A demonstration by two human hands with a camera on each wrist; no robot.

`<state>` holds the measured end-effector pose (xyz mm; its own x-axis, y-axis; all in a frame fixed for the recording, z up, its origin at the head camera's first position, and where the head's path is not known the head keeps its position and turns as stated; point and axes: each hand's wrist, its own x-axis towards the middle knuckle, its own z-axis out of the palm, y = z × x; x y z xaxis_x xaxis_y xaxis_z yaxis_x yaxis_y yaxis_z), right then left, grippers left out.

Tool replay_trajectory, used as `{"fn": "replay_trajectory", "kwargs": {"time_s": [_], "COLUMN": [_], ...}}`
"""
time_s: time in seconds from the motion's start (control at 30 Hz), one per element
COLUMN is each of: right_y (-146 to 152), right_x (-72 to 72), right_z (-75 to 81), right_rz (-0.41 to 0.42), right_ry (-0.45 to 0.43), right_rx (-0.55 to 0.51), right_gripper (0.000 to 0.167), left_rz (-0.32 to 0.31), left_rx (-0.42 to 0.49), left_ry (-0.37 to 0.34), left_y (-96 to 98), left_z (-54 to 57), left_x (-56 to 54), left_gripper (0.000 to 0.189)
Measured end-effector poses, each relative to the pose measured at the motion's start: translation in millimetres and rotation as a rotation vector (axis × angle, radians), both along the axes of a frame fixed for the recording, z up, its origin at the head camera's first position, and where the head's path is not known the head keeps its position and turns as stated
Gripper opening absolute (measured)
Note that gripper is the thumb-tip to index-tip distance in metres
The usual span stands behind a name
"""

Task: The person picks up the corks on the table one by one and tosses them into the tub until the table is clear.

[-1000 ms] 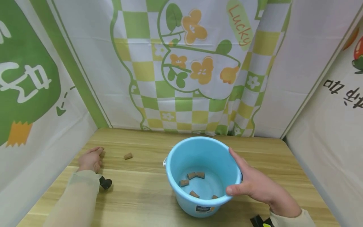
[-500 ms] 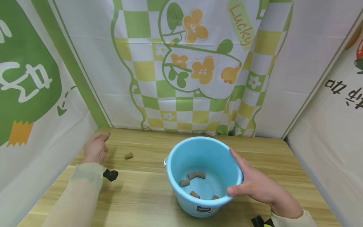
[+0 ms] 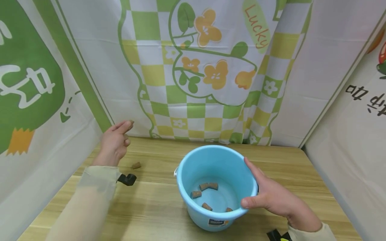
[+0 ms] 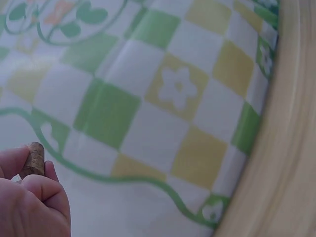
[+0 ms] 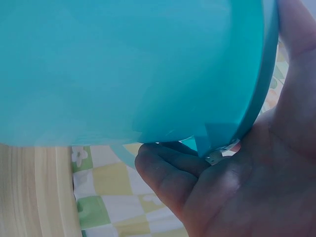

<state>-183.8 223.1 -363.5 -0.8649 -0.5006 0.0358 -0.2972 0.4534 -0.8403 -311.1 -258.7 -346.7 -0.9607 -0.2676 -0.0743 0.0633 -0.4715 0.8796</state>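
Note:
Raised above the table's left side, my left hand (image 3: 114, 145) pinches a small brown cork (image 4: 33, 162) between thumb and fingertips. Another cork (image 3: 136, 165) lies on the wood below and right of that hand. A light blue bucket (image 3: 221, 164) stands upright right of the table's middle. Several corks (image 3: 196, 194) lie scattered on its bottom. My right hand (image 3: 268, 194) holds the bucket's right rim, thumb on the near side of the rim. In the right wrist view, the other fingers (image 5: 168, 170) curl against the bucket's outside, below the rim.
The bucket's metal handle joint (image 3: 175, 172) sticks out on its left side. A wooden table (image 3: 144, 207) carries everything. A checkered green and yellow curtain (image 3: 196, 110) hangs behind it, with printed cloth walls on the left and right.
My left hand has risen from the table's left edge and moved away from me and rightward, the cork now showing at its fingertips. The right hand and bucket have stayed put.

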Motion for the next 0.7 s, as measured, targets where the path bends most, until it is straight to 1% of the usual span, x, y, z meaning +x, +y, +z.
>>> {"fn": "replay_trajectory", "kwargs": {"time_s": [0.13, 0.2, 0.27, 0.47, 0.53, 0.7], "right_y": [-0.2, -0.2, -0.2, 0.4, 0.5, 0.7], "right_x": [-0.3, -0.3, -0.3, 0.0, 0.1, -0.1], "right_z": [0.1, 0.1, 0.2, -0.1, -0.2, -0.5], "right_rz": [0.001, 0.000, 0.001, -0.001, -0.005, -0.004], "right_ry": [-0.013, -0.012, -0.005, 0.019, 0.021, 0.015], "right_rx": [-0.002, 0.001, 0.005, 0.017, 0.021, 0.013], "right_gripper": [0.120, 0.120, 0.120, 0.121, 0.121, 0.121], "left_rz": [-0.157, -0.229, -0.276, -0.347, -0.370, -0.424], "left_rx": [0.004, -0.034, -0.079, -0.215, -0.267, -0.447], "left_ry": [0.066, 0.087, 0.101, 0.132, 0.139, 0.146], "left_y": [19.2, 28.2, 36.8, 59.9, 66.6, 86.0], "left_z": [14.4, 20.9, 26.8, 42.1, 46.2, 54.0], "left_x": [8.9, 13.1, 17.2, 29.2, 32.7, 41.0], "left_gripper": [0.009, 0.008, 0.008, 0.023, 0.024, 0.024]}}
